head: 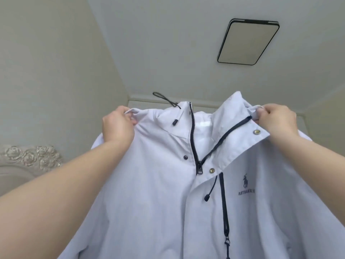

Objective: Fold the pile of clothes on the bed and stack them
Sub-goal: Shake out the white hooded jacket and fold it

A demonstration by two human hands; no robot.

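Left hand (118,124) pinches jacket (158,193) shoulder | right hand (274,120) pinches collar | jacket hangs below

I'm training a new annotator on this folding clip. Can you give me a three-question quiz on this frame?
1. True or false: the white jacket lies flat on the bed.
2. Which part does the left hand grip? A) a cuff B) the shoulder by the collar C) the hem
3. Fill in: the main zipper is open at the ____.

Key
1. False: both hands hold it up in the air, the right hand pinching the other side of the collar.
2. B
3. top (collar)
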